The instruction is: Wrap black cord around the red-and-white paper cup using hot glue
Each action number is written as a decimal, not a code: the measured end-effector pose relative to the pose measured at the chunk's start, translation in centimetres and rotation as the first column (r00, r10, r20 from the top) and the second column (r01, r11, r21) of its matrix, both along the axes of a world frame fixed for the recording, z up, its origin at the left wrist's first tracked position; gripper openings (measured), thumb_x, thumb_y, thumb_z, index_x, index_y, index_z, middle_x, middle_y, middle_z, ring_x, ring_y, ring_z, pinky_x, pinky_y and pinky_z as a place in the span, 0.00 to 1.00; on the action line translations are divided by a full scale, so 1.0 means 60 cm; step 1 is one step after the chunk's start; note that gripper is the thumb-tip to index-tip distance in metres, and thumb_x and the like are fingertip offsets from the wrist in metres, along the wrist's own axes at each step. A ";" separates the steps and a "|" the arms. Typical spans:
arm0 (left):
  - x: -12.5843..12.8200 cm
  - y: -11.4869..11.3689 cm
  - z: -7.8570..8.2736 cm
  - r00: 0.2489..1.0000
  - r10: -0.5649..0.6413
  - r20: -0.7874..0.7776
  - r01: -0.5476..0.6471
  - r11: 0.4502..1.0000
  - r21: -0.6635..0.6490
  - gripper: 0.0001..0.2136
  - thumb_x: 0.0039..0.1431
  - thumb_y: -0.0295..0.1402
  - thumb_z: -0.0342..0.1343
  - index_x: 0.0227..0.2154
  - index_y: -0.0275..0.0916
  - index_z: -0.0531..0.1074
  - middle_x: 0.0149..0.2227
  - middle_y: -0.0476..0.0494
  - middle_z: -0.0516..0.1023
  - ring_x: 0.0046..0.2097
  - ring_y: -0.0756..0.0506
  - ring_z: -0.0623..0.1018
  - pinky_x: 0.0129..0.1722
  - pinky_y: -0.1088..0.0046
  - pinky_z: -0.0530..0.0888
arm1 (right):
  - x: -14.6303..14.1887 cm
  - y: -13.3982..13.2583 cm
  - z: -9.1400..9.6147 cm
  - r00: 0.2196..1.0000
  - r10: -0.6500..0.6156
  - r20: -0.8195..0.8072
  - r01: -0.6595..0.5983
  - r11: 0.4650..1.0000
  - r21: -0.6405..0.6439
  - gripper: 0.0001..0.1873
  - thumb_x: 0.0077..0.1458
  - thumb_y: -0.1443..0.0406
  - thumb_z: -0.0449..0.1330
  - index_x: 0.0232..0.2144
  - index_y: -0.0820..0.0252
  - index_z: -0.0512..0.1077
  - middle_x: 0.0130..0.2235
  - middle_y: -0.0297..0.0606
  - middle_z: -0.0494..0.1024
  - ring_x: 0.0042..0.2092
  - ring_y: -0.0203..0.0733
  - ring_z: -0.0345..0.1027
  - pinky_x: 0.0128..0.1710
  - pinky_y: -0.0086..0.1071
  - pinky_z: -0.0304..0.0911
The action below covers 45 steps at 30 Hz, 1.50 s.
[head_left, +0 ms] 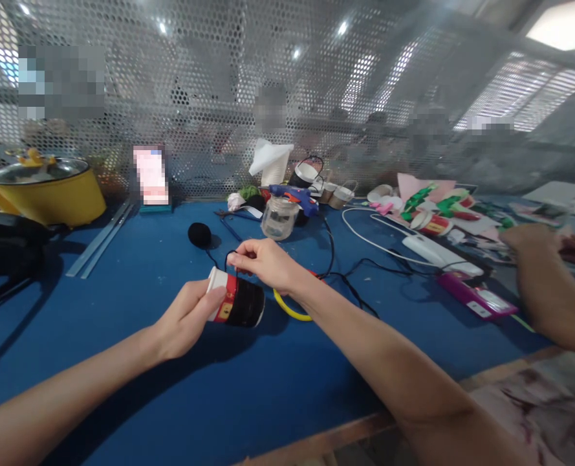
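My left hand is closed around the white-rimmed end of a paper cup, which lies tilted on its side above the table. Black yarn is wound over the cup's base half, while a red printed band shows beside it. Just above the cup, the thumb and fingers of my right hand pinch a loose strand of the black yarn. A small black yarn ball rests on the blue table beyond the cup, with a strand running from it toward the cup.
Behind my hands are a clear jar, a blue glue gun and scissors. A yellow pot stands at left, near a propped phone. Cables and a white power strip lie right, beside another person's arm.
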<state>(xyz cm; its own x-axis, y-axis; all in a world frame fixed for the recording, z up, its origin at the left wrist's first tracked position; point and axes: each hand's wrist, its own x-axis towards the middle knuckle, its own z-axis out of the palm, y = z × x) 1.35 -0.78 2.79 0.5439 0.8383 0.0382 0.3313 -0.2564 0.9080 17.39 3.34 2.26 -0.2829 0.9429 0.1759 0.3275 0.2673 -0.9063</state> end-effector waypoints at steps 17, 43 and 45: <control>0.001 0.000 0.000 0.999 0.037 0.039 -0.037 0.999 0.002 0.14 0.52 0.39 0.40 0.17 0.36 0.58 0.18 0.52 0.57 0.22 0.53 0.56 0.22 0.78 0.57 | 0.012 -0.013 0.031 0.992 -0.052 -0.119 0.057 0.998 0.040 0.09 0.44 0.61 0.55 0.21 0.64 0.65 0.20 0.31 0.66 0.23 0.29 0.59 0.24 0.25 0.56; 0.019 0.035 0.023 0.669 0.666 0.331 -0.326 0.663 -0.674 0.05 0.48 0.30 0.45 0.22 0.35 0.63 0.17 0.52 0.66 0.18 0.53 0.66 0.18 0.79 0.63 | 0.008 -0.009 0.013 0.998 -0.014 0.061 0.014 1.000 -0.006 0.26 0.47 0.51 0.47 0.43 0.65 0.61 0.38 0.46 0.70 0.36 0.39 0.66 0.34 0.33 0.61; 0.018 0.039 0.025 0.664 0.666 0.341 -0.289 0.649 -0.704 0.06 0.49 0.29 0.44 0.23 0.34 0.64 0.17 0.50 0.67 0.18 0.53 0.67 0.18 0.79 0.64 | 0.004 -0.023 0.015 0.983 0.053 0.177 -0.072 0.992 0.106 0.33 0.41 0.53 0.55 0.49 0.60 0.56 0.45 0.46 0.66 0.43 0.44 0.62 0.39 0.37 0.59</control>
